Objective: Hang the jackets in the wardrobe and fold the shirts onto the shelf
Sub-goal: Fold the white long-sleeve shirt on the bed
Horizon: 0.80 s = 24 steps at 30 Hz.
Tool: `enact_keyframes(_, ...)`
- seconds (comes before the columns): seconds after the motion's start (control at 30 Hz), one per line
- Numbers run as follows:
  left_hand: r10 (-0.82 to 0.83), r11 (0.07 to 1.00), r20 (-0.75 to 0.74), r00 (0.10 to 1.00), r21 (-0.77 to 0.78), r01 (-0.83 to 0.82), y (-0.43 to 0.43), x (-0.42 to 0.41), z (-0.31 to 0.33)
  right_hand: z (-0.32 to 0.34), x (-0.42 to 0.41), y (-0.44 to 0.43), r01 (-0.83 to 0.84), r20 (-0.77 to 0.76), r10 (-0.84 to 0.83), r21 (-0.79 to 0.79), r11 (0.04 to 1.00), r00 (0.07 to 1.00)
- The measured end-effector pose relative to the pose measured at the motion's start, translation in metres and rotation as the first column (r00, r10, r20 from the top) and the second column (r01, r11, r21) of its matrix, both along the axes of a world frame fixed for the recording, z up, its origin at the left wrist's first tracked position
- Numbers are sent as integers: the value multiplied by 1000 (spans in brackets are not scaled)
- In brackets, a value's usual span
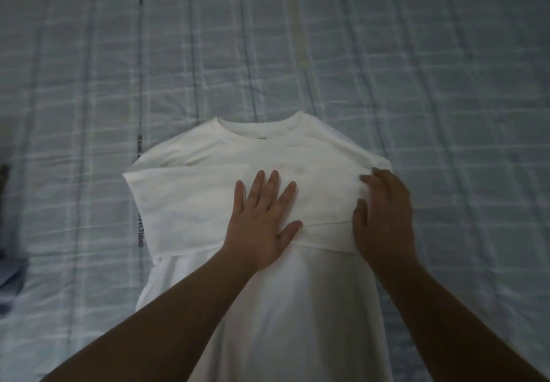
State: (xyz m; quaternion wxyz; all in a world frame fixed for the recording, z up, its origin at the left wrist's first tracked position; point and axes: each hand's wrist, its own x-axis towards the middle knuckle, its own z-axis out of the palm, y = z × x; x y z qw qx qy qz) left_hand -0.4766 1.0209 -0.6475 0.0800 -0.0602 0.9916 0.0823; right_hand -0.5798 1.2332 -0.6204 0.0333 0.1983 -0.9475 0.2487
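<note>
White shirt (184,203) beneath left grip (262,227), right grip (387,218)

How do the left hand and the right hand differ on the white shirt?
The left hand lies flat with spread fingers; the right hand has bent fingers gathering the cloth. The left hand is on the middle of the shirt; the right hand is at its right edge. Both touch it.
</note>
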Motion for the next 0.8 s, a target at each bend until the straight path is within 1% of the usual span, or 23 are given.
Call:
enact_keyframes(0.07, 85, 996, -34, 996, -32, -86, -9, 2, 3, -6, 5, -13, -178, 20, 177, 104, 978, 984)
enact_keyframes(0.1, 138, 989, -36, 990, -38, -140, -15, 3, 1, -13, 5, -18, -225, 43, 221, 171, 959, 974)
enact_keyframes(0.17, 221, 974, 2, 975, -44, -220, -27, 6, -5, -26, 2, -23, -246, 91, 229, 298, 922, 969)
enact_keyframes(0.2, 234, 971, 28, 972, -48, -233, -32, 8, -10, -33, 0, -23, -240, 107, 216, 352, 905, 971)
enact_keyframes(0.27, 218, 975, 62, 974, -55, -215, -41, 12, -20, -44, 0, -23, -220, 113, 190, 428, 876, 975)
enact_keyframes(0.33, 200, 979, 82, 976, -62, -195, -46, 11, -27, -53, 1, -22, -200, 92, 178, 459, 865, 980)
enact_keyframes(0.5, 206, 978, 160, 965, -41, -202, -48, 5, -29, -57, 0, -26, -202, 111, 169, 497, 844, 979)
enact_keyframes(0.57, 206, 978, 159, 965, -24, -205, -46, 12, -21, -47, 5, -24, -211, 131, 167, 488, 847, 977)
enact_keyframes(0.67, 200, 978, 82, 976, 44, -204, -39, 41, -5, -29, 34, -15, -219, 128, 180, 429, 877, 975)
enact_keyframes(0.73, 203, 974, 6, 979, 105, -203, -35, 73, 5, -19, 67, -3, -217, 116, 188, 334, 917, 975)
enact_keyframes(0.8, 208, 968, -31, 978, 153, -201, -31, 115, 8, -16, 108, 16, -181, 113, 157, 250, 951, 981)
